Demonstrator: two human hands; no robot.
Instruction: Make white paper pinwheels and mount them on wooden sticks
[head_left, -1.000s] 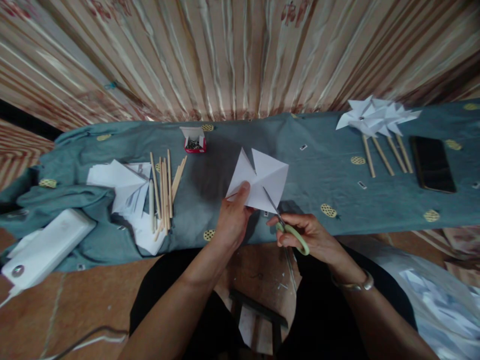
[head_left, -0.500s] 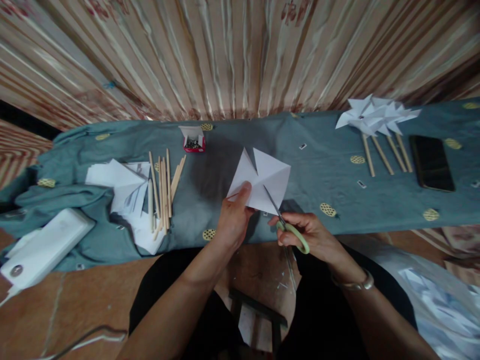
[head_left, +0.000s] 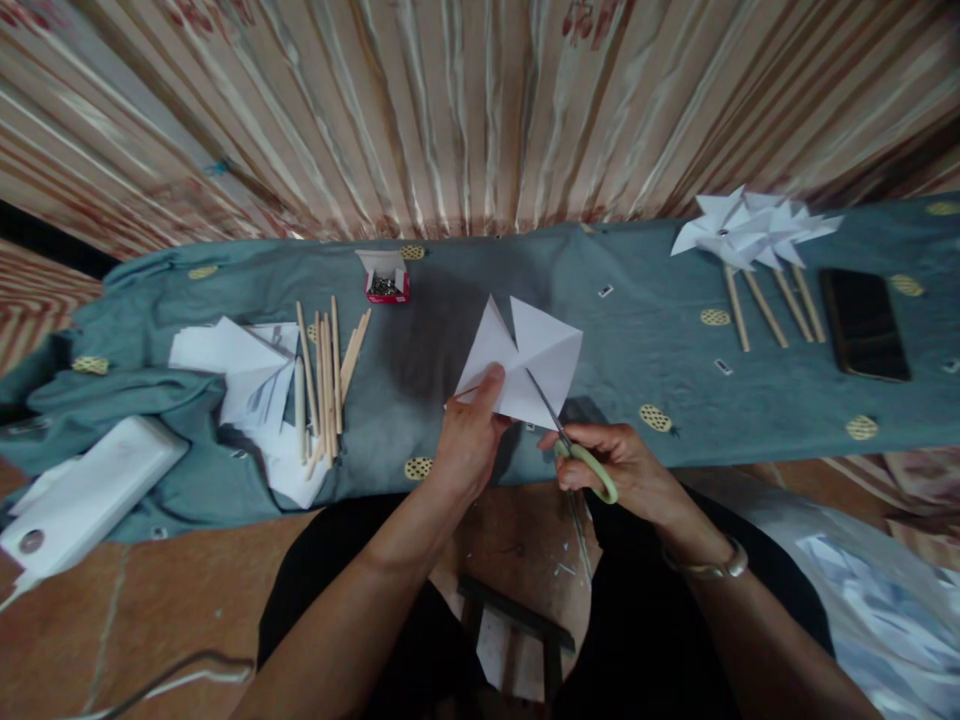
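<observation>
A white paper square (head_left: pixel 551 345) is pinched at its lower left by my left hand (head_left: pixel 471 430), thumb on top. One slit runs in from its top edge toward the middle. My right hand (head_left: pixel 619 465) grips a pair of scissors (head_left: pixel 596 472) by light green handles. The blades lie across the paper's lower right part, their tip near the centre; they look nearly closed. Left of the hands are several wooden sticks (head_left: pixel 328 385) and a pile of white paper sheets (head_left: pixel 251 375). Beyond them stands a small red box (head_left: pixel 388 290) of metal pins, lid up.
Finished paper pinwheels (head_left: pixel 750 230) on sticks lie at the back right, beside a black phone (head_left: pixel 866 325). A white device (head_left: pixel 97 490) with a cable rests at the left end. Green cloth (head_left: pixel 510 265) covers the table, and a striped curtain (head_left: pixel 480 120) hangs behind it.
Almost nothing differs. The paper and scissors have shifted very slightly in view, while both hands keep their hold.
</observation>
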